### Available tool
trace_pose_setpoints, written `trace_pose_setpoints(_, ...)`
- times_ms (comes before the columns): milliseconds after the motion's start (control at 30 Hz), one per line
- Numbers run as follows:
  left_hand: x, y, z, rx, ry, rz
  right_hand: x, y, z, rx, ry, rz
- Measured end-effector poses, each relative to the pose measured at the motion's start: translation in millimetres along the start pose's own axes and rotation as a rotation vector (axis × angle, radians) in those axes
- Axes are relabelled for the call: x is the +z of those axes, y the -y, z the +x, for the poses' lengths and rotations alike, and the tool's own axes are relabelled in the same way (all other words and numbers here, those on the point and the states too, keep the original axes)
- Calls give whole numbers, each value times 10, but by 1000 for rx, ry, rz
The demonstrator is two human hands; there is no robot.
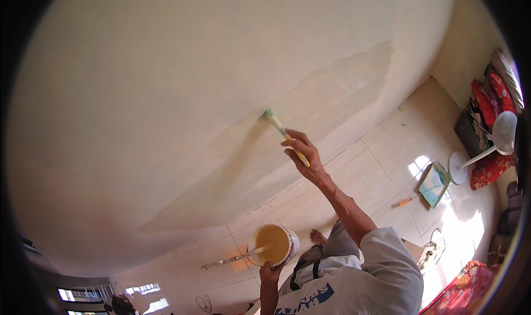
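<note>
- Yellow on its handle and green at its bristles, the brush (282,131) is pinched between the thumb and fingers of the right hand (305,153); its tip meets the pale wall (166,94) ahead of that grip, up and to the left.
- Darker, damp-looking patch (343,82) spreads over the wall beyond the right grip and to both sides of it; shadow blurs part of its lower edge.
- Left hand (269,272), below and left of the right grip, has its fingers curled at the near rim of a white bucket (293,247); how firmly they hold I cannot tell.
- Inside that bucket, just past the left grip, is cream-coloured liquid (272,238); a smeared stick (229,259) leans out over the rim to the left.
- Likeliest trouble, I judge, is a spill: a rim hold lets the bucket tip if the reaching right arm pulls the body round.
- Knocking the overhanging stick could flick liquid onto the tiled floor (354,160) under both grips, making it slippery for the bare foot (317,236) nearby.
- Overloaded bristles could drip down toward the right grip, and uneven pressure could leave streaks.
</note>
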State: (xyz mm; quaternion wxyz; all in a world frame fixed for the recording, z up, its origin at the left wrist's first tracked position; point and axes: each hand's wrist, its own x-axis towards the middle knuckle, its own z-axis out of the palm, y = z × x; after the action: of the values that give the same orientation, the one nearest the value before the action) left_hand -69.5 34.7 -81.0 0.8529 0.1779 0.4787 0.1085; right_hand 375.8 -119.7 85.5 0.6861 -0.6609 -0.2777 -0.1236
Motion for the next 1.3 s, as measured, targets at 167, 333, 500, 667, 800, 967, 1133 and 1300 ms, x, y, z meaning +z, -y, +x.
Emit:
trace_pose_setpoints(167,236,-11,-172,21,-35,58,-318,35,160,154,74,223)
trace_pose_setpoints(333,62,-30,-98,-6,21,49,-1272,-324,513,155,-196,220)
trace_pose_setpoints(500,131,-19,-127,-17,3,72,-1938,-596,735,181,-397,189)
trace_pose_setpoints(667,114,-27,-109,-28,1,77,-1453,-629,578,-37,-407,-65)
trace_pose_setpoints(800,115,-33,-143,-15,-1,86,-643,-217,210,51,-244,-59)
trace_pose_setpoints(967,250,-36,-244,-42,-38,48,-214,88,-80,142,25,247)
trace_pose_setpoints(1133,301,-31,-278,1,-25,88,-852,-300,183,125,-47,235)
trace_pose_setpoints(1300,159,-33,-212,-1,16,88,-1888,-874,466,170,-387,270)
